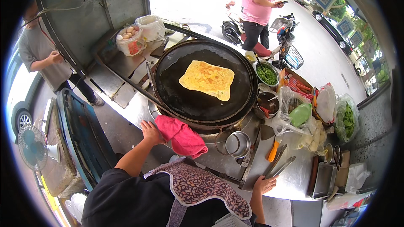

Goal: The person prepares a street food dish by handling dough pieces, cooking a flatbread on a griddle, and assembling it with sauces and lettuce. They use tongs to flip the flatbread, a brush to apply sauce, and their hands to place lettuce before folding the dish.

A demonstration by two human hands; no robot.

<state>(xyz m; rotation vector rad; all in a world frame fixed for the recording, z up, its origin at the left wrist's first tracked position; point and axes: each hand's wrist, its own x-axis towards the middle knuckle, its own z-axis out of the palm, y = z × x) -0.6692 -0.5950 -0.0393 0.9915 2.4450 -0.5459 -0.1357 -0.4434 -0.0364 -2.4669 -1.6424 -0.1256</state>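
Note:
A browned, roughly rectangular egg pancake [207, 80] lies flat on a large round black griddle [176, 101]. My left hand [152, 132] rests on the counter's near edge with fingers spread, right beside a folded pink cloth [181, 137] draped at the griddle's front. At the counter's front right is my right hand [265, 184], by the near end of the metal tongs [285, 165]; whether it grips them or only touches them is unclear. An orange-handled scraper [273, 151] lies just beyond the tongs. A metal pot [238, 144] stands in front of the griddle.
Right of the griddle are a bowl of chopped greens [267, 74], a sauce pot [267, 104] and several plastic bags [293, 113]. Eggs in a bag [131, 39] sit back left. A person in pink [257, 1] stands beyond; another person [47, 50] stands left, near a fan [33, 146].

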